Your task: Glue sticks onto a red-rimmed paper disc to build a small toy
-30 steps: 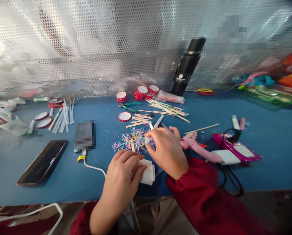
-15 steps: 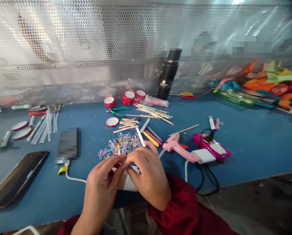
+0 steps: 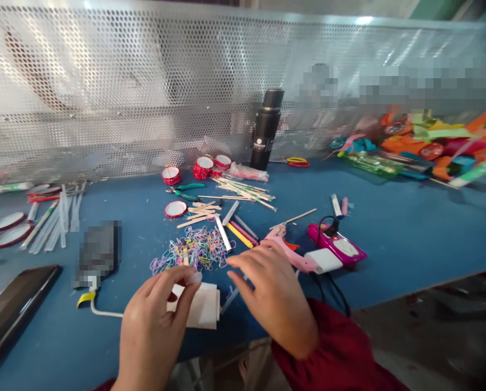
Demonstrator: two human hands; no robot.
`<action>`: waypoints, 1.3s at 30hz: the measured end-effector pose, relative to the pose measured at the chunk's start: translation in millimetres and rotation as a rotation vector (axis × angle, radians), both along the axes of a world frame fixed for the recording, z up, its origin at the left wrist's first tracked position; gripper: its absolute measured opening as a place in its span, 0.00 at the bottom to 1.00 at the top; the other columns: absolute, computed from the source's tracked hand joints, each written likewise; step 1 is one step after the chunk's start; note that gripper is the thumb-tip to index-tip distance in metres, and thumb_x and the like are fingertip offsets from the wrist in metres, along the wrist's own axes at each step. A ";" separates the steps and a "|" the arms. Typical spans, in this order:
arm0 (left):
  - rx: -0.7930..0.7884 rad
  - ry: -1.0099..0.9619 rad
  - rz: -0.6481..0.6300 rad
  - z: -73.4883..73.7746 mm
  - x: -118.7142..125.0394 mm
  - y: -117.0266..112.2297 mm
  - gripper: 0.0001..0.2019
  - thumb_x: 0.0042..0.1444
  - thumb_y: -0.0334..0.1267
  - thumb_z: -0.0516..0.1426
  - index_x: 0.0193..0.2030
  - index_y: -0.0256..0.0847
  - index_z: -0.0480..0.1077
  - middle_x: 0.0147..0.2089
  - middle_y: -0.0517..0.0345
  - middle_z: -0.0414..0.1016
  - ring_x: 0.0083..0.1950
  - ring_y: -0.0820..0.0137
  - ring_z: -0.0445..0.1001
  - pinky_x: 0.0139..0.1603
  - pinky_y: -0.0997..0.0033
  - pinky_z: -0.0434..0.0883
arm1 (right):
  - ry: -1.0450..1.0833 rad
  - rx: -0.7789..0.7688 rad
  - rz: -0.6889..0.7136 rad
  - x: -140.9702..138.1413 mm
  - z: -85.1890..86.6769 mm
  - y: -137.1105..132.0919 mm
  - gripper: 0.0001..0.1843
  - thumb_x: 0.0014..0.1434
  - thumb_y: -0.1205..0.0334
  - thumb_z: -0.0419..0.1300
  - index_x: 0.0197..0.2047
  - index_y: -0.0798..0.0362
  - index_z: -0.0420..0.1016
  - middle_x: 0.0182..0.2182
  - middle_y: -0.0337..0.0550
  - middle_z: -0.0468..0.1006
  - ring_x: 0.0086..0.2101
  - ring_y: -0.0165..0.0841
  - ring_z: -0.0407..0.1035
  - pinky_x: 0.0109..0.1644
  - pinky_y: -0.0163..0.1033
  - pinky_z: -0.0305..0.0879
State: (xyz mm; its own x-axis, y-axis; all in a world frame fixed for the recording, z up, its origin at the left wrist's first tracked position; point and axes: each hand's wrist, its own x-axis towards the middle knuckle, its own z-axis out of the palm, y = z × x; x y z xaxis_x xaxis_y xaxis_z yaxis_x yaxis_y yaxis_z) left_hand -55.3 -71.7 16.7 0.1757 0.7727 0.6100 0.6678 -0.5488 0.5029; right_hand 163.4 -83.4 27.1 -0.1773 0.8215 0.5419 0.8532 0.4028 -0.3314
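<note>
My left hand (image 3: 157, 312) pinches a small translucent white piece (image 3: 194, 278) between thumb and fingertips. Beneath and beside it lies a folded white paper or card (image 3: 204, 305), partly covered by the fingers. My right hand (image 3: 269, 293) is apart from the left, with thumb and fingers spread and nothing seen between them. It hovers by a pink glue gun (image 3: 294, 257) and hides part of it; whether they touch I cannot tell. A heap of coloured rubber bands (image 3: 200, 244) lies just beyond my hands, with a white stick (image 3: 222, 232) at its right side.
Wooden sticks (image 3: 197, 213), pliers (image 3: 185, 193), red-rimmed rolls (image 3: 203, 168) and a black bottle (image 3: 264, 130) stand or lie farther back. Glue sticks (image 3: 55, 225), a phone (image 3: 18, 307) and a cabled device are left. A magenta packet (image 3: 340, 244) lies right, near the table edge.
My hands were together at the fingertips; now the right hand has drawn away rightward toward the glue gun, opening. The left still pinches the small piece, now visible. The view has shifted slightly.
</note>
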 end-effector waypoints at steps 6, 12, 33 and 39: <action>0.027 0.018 -0.046 6.5 8.0 -1.0 0.03 0.66 0.38 0.62 0.45 0.47 0.78 0.37 0.62 0.83 0.33 0.69 0.80 0.35 0.71 0.76 | -0.331 -0.115 -0.305 30.7 12.6 26.3 0.05 0.67 0.62 0.65 0.43 0.47 0.84 0.38 0.41 0.85 0.44 0.41 0.72 0.58 0.51 0.52; -0.007 0.053 -0.090 3.0 9.8 1.8 0.08 0.68 0.38 0.60 0.49 0.48 0.80 0.45 0.58 0.86 0.43 0.64 0.84 0.43 0.66 0.79 | -0.469 -0.167 -0.359 28.5 7.6 49.9 0.11 0.70 0.62 0.60 0.39 0.48 0.84 0.35 0.41 0.82 0.43 0.41 0.69 0.53 0.49 0.49; -0.335 -0.287 -0.146 -3.7 8.4 17.7 0.10 0.69 0.40 0.59 0.51 0.46 0.80 0.47 0.55 0.83 0.46 0.67 0.80 0.46 0.69 0.74 | -0.458 -0.238 -0.413 16.0 1.4 63.7 0.08 0.68 0.60 0.62 0.44 0.58 0.77 0.34 0.52 0.84 0.41 0.46 0.76 0.42 0.45 0.54; -0.446 -0.620 -0.120 -1.9 9.1 20.3 0.12 0.63 0.46 0.64 0.44 0.39 0.79 0.31 0.57 0.80 0.32 0.71 0.76 0.32 0.74 0.71 | -0.241 -0.093 -0.405 27.2 5.7 57.6 0.04 0.68 0.63 0.62 0.42 0.53 0.78 0.33 0.46 0.84 0.39 0.42 0.76 0.42 0.43 0.57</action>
State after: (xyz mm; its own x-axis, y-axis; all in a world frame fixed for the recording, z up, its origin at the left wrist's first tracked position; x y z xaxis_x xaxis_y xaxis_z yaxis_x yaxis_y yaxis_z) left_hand -46.2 -51.4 14.8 0.0017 0.9656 0.2599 0.1406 -0.2575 0.9560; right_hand 190.6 -25.8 32.8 0.0556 0.8935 0.4457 0.9923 0.0000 -0.1238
